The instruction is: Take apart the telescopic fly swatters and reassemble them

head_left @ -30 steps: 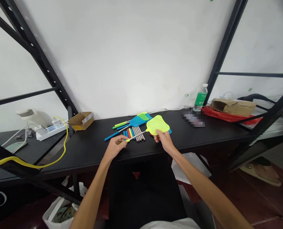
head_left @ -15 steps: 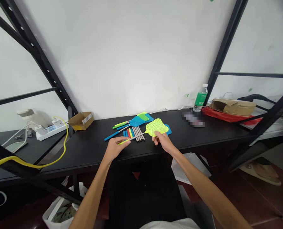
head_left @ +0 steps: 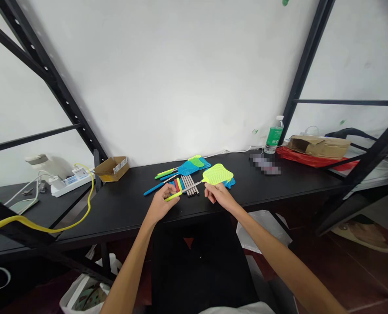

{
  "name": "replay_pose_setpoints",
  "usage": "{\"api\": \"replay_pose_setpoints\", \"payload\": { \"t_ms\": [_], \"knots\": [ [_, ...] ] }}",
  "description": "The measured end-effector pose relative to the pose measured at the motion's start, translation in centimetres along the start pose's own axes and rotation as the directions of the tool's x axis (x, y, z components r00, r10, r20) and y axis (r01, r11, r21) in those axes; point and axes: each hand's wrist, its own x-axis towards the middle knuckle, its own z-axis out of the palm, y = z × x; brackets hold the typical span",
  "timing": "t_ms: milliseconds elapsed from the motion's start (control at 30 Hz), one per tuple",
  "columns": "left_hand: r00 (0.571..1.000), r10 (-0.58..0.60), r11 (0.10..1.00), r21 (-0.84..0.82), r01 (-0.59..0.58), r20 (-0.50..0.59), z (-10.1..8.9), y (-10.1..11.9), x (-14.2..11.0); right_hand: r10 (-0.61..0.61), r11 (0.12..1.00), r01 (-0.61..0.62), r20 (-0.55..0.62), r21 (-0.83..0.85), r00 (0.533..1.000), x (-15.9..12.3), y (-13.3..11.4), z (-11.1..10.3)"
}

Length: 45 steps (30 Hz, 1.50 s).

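Head view: over the front edge of a black desk (head_left: 122, 209), two bare hands hold a yellow-green swatter (head_left: 217, 173) slantwise, its mesh head towards the desk's right end. The left hand (head_left: 161, 203) grips the coloured handle; the right hand (head_left: 219, 195) has its fingers closed, apparently pinching the neck below the head. Gripping both ends probably keeps the thin shaft steady. Just beyond, metal rods (head_left: 190, 185) with coloured ends lie side by side, perhaps so each can be picked up easily. Blue and green swatters (head_left: 188, 167) overlap towards the back edge, handles pointing left, seemingly stacked to save room. A small open carton (head_left: 112, 170) sits near the back left corner.
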Motion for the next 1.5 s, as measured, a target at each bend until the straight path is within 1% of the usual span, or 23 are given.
{"api": "replay_pose_setpoints", "payload": {
  "t_ms": [67,100,167,200,267,300,333,400,467,533,633,733,800,867,933,1033,1067,1100,1167,1233,1300,1367,1500],
  "knots": [
    [0.993,-0.013,1.0,0.003,0.014,-0.119,-0.2,-0.5,0.2,-0.019,0.998,0.02,0.034,-0.054,0.999,-0.1,-0.2,0.1],
    [0.98,-0.027,1.0,0.01,0.029,-0.195,-0.4,-0.8,0.3,-0.025,0.997,0.028,0.043,-0.074,0.999,-0.1,-0.3,0.1],
    [0.934,-0.063,0.997,0.026,0.077,-0.352,-0.7,-1.6,0.4,-0.031,0.995,0.035,0.04,-0.091,0.999,-0.1,-0.3,0.1],
    [0.907,-0.087,0.993,0.035,0.111,-0.412,-0.8,-2.0,0.4,-0.032,0.995,0.035,0.037,-0.093,0.999,-0.1,-0.2,0.1],
    [0.871,-0.135,0.979,0.07,0.19,-0.473,-1.1,-2.5,0.4,-0.03,0.995,0.033,0.035,-0.095,0.999,-0.1,-0.1,0.1],
    [0.866,-0.143,0.968,0.113,0.222,-0.478,-1.2,-2.6,0.4,-0.029,0.995,0.032,0.034,-0.097,0.999,-0.1,0.0,0.1],
    [0.871,-0.129,0.956,0.176,0.236,-0.473,-1.4,-2.6,0.4,-0.029,0.995,0.032,0.034,-0.099,0.999,-0.1,0.0,0.1],
    [0.901,-0.048,0.912,0.349,0.215,-0.431,-1.6,-2.4,0.4,-0.031,0.994,0.035,0.039,-0.1,0.999,-0.1,-0.1,0.1],
    [0.93,0.033,0.827,0.532,0.18,-0.367,-2.0,-2.0,0.3,-0.041,0.994,0.046,0.049,-0.102,0.998,-0.2,-0.2,0.0],
    [0.946,0.061,0.722,0.669,0.179,-0.32,-2.3,-1.6,0.1,-0.049,0.993,0.054,0.055,-0.107,0.997,-0.3,-0.4,0.0],
    [0.941,0.065,0.594,0.77,0.231,-0.333,-2.6,-1.4,-0.2,-0.05,0.991,0.056,0.055,-0.124,0.997,-0.3,-0.5,0.0],
    [0.938,0.057,0.541,0.8,0.26,-0.343,-2.4,-1.5,-0.4,-0.047,0.987,0.055,0.056,-0.151,0.997,-0.3,-0.4,0.0],
    [0.942,0.07,0.519,0.818,0.246,-0.328,-2.2,-1.5,-0.5,-0.048,0.98,0.054,0.035,-0.193,0.998,-0.3,-0.3,0.1],
    [0.947,0.118,0.516,0.833,0.198,-0.299,-1.9,-1.4,-0.4,-0.076,0.956,0.069,-0.015,-0.287,0.997,-0.3,-0.3,0.2],
    [0.961,0.172,0.549,0.831,0.091,-0.219,-1.6,-1.2,-0.3,-0.145,0.899,0.108,-0.056,-0.424,0.988,-0.5,-0.5,0.4],
    [0.98,0.198,0.629,0.766,-0.13,0.004,-1.5,-1.4,-0.2,-0.209,0.776,0.156,-0.016,-0.611,0.978,-0.9,-1.0,0.9],
    [0.979,0.195,0.65,0.739,-0.175,0.06,-1.5,-1.5,-0.1,-0.207,0.73,0.164,0.014,-0.664,0.978,-1.0,-1.0,1.1],
    [0.978,0.188,0.666,0.72,-0.195,0.09,-1.5,-1.6,-0.1,-0.199,0.68,0.173,0.047,-0.713,0.979,-1.2,-1.1,1.2],
    [0.981,0.174,0.68,0.71,-0.184,0.088,-1.5,-1.7,-0.1,-0.189,0.574,0.202,0.111,-0.794,0.976,-1.3,-1.0,1.5],
    [0.984,0.167,0.679,0.716,-0.162,0.064,-1.5,-1.7,-0.2,-0.192,0.502,0.228,0.149,-0.834,0.97,-1.4,-0.9,1.8],
    [0.985,0.162,0.679,0.717,-0.157,0.062,-1.5,-1.3,-0.2,-0.21,0.489,0.226,0.138,-0.842,0.968,-1.4,-0.8,1.9],
    [0.986,0.155,0.679,0.72,-0.145,0.052,-1.5,-1.0,-0.2,-0.224,0.51,0.205,0.101,-0.835,0.969,-1.4,-0.8,1.9],
    [0.991,0.13,0.669,0.735,-0.116,0.038,-1.5,-0.6,-0.2,-0.204,0.517,0.117,0.011,-0.848,0.979,-1.4,-0.9,2.0]
  ]
}}
